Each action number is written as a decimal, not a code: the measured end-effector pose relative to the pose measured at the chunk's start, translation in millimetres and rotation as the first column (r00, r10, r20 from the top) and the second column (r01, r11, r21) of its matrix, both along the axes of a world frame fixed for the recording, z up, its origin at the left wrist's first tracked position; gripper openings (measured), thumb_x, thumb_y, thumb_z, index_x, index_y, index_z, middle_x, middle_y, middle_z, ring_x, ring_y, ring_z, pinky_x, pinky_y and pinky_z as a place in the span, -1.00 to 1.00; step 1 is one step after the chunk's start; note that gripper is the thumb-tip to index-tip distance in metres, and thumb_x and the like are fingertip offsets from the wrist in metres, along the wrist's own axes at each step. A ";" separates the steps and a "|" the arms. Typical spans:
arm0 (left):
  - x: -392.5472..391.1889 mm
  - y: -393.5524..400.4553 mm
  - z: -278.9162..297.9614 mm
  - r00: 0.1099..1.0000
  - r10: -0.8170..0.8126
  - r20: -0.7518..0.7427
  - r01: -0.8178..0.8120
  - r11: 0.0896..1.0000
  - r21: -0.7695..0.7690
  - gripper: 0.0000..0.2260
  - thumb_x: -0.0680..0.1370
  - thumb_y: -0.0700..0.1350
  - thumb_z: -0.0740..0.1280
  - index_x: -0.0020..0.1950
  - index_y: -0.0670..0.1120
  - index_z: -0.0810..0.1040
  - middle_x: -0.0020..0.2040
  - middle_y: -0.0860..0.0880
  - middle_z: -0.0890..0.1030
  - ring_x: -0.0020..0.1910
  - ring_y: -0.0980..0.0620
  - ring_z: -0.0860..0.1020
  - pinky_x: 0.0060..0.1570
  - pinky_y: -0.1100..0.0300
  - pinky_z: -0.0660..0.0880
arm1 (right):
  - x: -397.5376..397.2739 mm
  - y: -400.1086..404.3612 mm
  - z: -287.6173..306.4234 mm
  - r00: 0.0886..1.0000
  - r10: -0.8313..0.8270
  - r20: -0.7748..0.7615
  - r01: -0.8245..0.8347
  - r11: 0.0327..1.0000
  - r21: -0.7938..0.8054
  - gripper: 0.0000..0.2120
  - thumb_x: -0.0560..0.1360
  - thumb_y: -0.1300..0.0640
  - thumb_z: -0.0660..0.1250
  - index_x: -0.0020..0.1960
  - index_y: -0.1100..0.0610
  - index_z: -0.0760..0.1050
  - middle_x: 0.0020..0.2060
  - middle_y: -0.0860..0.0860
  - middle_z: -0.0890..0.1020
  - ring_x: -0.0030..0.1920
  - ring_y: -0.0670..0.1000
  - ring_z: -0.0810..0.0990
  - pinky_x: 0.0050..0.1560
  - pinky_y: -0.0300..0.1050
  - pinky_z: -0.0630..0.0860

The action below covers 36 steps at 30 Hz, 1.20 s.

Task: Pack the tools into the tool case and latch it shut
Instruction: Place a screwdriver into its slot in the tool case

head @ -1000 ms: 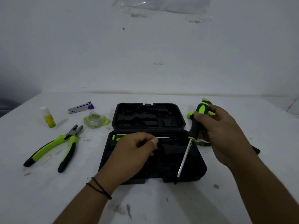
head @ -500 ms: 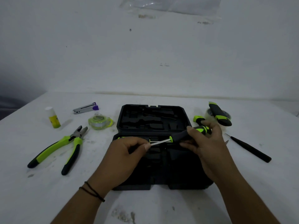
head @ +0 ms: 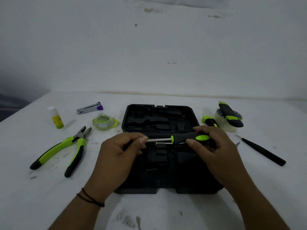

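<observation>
A white worktop [head: 166, 213] carried the open tool case [head: 159, 118]. Both hands held a screwdriver [head: 182, 139] above its tray, left hand [head: 119, 150] pinching the shaft, right hand [head: 214, 146] gripping the handle. Pliers [head: 63, 150], knife [head: 230, 116] and other tools lay unpacked.

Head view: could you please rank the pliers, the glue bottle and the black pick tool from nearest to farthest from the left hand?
1. Pliers, on the table just left of the left hand.
2. Glue bottle, farther back left.
3. Black pick tool, far right, beyond the right hand.
</observation>
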<state>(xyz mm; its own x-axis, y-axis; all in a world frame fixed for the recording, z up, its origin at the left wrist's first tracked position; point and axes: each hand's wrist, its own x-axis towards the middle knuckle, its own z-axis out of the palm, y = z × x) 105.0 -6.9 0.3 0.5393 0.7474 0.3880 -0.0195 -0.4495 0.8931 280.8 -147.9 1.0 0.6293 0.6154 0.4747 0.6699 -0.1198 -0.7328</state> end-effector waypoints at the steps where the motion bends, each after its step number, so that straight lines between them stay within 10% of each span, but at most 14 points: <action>1: -0.5 0.3 0.9 1.000 0.000 0.028 0.002 0.999 -0.054 -0.90 0.39 0.00 0.33 -0.20 0.11 0.64 -0.25 0.08 0.68 -0.34 0.18 0.60 -0.25 0.39 0.52 | 0.4 0.4 -1.1 0.994 -0.003 0.111 0.005 1.000 -0.018 -0.66 0.35 -0.20 0.38 0.04 -0.05 0.53 -0.07 -0.16 0.53 0.00 -0.25 0.47 -0.02 -0.50 0.34; 8: 0.5 -2.2 1.7 0.998 -0.022 0.054 0.030 0.989 -0.143 -0.85 0.46 -0.18 0.35 -0.22 0.05 0.65 -0.29 0.01 0.69 -0.37 0.13 0.61 -0.27 0.38 0.54 | -6.0 6.1 -8.5 0.885 0.140 0.445 -0.050 0.977 -0.208 -0.57 0.41 -0.13 0.23 0.20 0.05 0.52 -0.06 -0.04 0.65 -0.04 -0.05 0.58 -0.01 0.03 0.52; 15: 4.2 -0.1 -1.0 0.993 -0.052 0.103 0.077 0.964 -0.254 -0.85 0.52 -0.21 0.30 0.02 -0.02 0.60 -0.28 0.00 0.67 -0.33 0.11 0.60 -0.27 0.31 0.55 | -6.6 8.2 -12.1 0.896 0.146 0.419 -0.063 0.977 -0.206 -0.59 0.46 -0.02 0.14 0.19 0.13 0.53 -0.12 0.01 0.60 -0.11 -0.10 0.46 -0.03 -0.35 0.34; 19: 4.2 5.6 -10.0 0.998 0.042 0.043 -0.038 0.996 -0.079 -0.67 0.45 -0.02 0.34 0.21 0.07 0.47 -0.04 0.09 0.61 -0.03 0.14 0.59 0.00 0.25 0.53 | 3.3 3.5 -11.8 0.920 0.048 0.389 0.031 0.981 -0.193 -0.62 0.47 0.03 0.19 0.23 0.14 0.50 -0.11 0.03 0.55 -0.12 -0.02 0.47 -0.09 -0.15 0.38; 24: 1.9 -0.6 -13.4 0.978 0.187 -0.094 -0.107 0.834 0.541 -0.74 0.50 -0.11 0.21 0.12 -0.12 0.58 0.06 0.01 0.57 0.09 0.14 0.48 0.17 0.41 0.35 | 12.5 -1.1 -12.5 0.944 0.079 0.320 0.009 0.965 -0.263 -0.75 0.45 0.10 0.29 0.11 0.12 0.55 -0.07 0.00 0.58 -0.01 0.01 0.52 0.03 -0.22 0.34; 28: 5.5 -4.9 -21.7 0.947 0.141 -0.289 0.067 0.793 0.606 -0.69 0.48 -0.10 0.16 0.11 -0.14 0.60 0.09 -0.04 0.57 0.10 0.08 0.46 0.16 0.26 0.41 | 11.2 5.1 -16.4 0.928 0.138 0.348 -0.019 0.946 -0.323 -0.77 0.44 0.16 0.37 0.09 0.11 0.59 -0.11 -0.04 0.49 -0.10 -0.08 0.45 -0.07 -0.42 0.31; 36: 7.4 -2.7 -26.6 0.870 0.128 -0.477 0.191 0.804 0.564 -0.70 0.49 -0.06 0.12 0.02 -0.11 0.60 -0.01 0.04 0.56 -0.01 0.08 0.50 0.03 0.23 0.43 | 14.3 16.6 -21.0 0.867 0.105 0.486 0.088 0.930 -0.357 -0.74 0.36 0.01 0.29 0.00 -0.01 0.64 -0.19 -0.05 0.62 -0.10 0.08 0.55 -0.07 -0.03 0.27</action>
<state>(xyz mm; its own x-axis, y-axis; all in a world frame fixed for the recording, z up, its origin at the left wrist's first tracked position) 112.4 -9.6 -26.3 0.7886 0.4439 0.4256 0.3037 -0.8829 0.3581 295.1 -131.3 -20.0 0.3673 0.8056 0.4648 0.9294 -0.2993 -0.2157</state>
